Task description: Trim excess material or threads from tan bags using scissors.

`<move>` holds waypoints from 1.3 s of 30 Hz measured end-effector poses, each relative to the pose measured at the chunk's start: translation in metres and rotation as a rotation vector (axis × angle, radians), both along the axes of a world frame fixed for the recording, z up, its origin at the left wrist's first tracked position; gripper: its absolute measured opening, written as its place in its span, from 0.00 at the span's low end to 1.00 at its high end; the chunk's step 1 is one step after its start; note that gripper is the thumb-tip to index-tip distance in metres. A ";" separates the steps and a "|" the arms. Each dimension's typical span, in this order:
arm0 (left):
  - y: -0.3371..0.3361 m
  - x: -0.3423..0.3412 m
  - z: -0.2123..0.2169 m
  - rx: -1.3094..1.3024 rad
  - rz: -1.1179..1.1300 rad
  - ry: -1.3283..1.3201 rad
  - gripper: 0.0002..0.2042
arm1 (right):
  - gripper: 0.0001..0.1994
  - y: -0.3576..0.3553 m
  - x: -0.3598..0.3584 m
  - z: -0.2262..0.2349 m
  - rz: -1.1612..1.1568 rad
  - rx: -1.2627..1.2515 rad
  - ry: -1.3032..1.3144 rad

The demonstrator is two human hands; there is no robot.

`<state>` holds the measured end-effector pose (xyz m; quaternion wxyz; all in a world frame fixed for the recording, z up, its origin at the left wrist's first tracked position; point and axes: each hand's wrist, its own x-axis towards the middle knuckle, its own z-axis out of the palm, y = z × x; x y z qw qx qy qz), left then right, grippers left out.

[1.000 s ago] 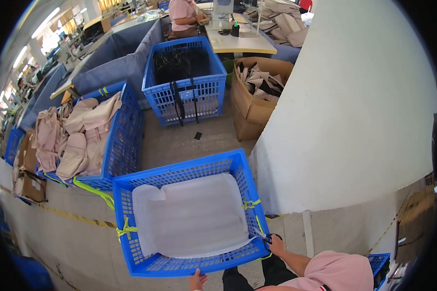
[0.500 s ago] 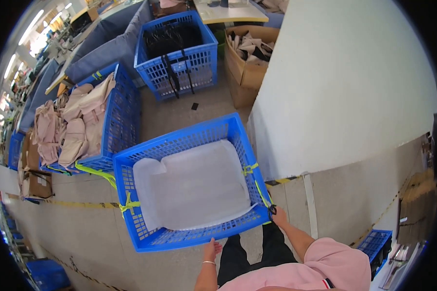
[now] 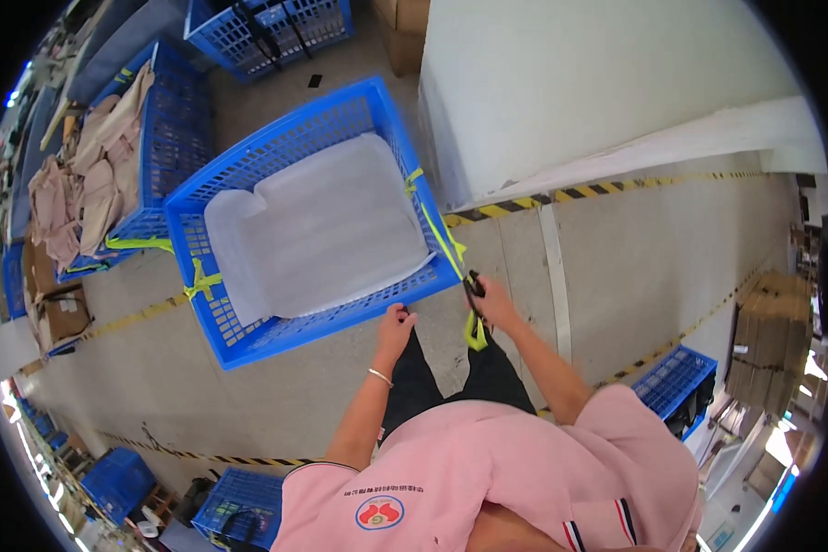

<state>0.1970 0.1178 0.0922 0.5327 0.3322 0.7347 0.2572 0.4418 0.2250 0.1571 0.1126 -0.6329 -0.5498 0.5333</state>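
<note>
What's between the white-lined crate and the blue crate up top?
In the head view, a small black piece lies on the floor between the lined crate and the upper crate.

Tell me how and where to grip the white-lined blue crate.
Probably best by the near long rim of the blue crate, coming from the near side, at two spread points. That rim is long and straight, stands above the white liner, and the left hand is beside it.

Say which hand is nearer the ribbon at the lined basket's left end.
Left: the left hand is right of the ribbon, beside the basket; the right hand is farther right, near the basket's corner.
</note>
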 end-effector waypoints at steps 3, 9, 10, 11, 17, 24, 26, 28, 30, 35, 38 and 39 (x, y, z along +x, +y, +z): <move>0.018 0.050 0.007 0.310 0.007 0.189 0.33 | 0.06 -0.013 -0.005 0.057 0.034 -0.087 0.249; 0.062 0.128 0.022 0.179 -0.273 0.124 0.21 | 0.08 -0.062 0.036 0.104 0.416 0.042 0.241; 0.054 0.137 0.028 0.256 -0.309 0.040 0.23 | 0.09 -0.067 0.046 0.108 0.397 -0.028 0.297; 0.042 0.153 0.029 0.443 -0.160 0.148 0.22 | 0.10 -0.073 0.058 0.099 0.404 -0.007 0.317; -0.041 0.076 0.049 0.264 -0.493 0.070 0.15 | 0.12 -0.069 0.091 0.125 0.435 0.122 -0.014; -0.079 -0.058 0.036 -0.128 -0.134 -0.354 0.17 | 0.13 -0.048 -0.066 0.131 0.431 0.027 0.041; -0.079 -0.100 0.039 -0.158 0.077 -0.415 0.16 | 0.13 -0.037 -0.118 0.122 0.484 0.038 0.075; -0.089 -0.129 0.054 -0.213 0.393 -0.470 0.13 | 0.13 -0.043 -0.152 0.116 0.533 -0.028 0.100; -0.094 -0.174 0.060 -0.112 0.330 -0.426 0.11 | 0.12 -0.038 -0.171 0.124 0.577 -0.035 0.064; -0.197 -0.212 0.017 -0.374 0.825 -0.411 0.12 | 0.12 -0.011 -0.183 0.111 0.670 -0.014 -0.132; -0.225 -0.224 -0.002 -0.575 0.781 -0.332 0.10 | 0.09 0.067 -0.158 0.064 0.677 0.259 -0.275; -0.248 -0.225 0.002 -0.617 0.732 -0.344 0.10 | 0.08 0.100 -0.159 0.071 0.549 0.239 -0.349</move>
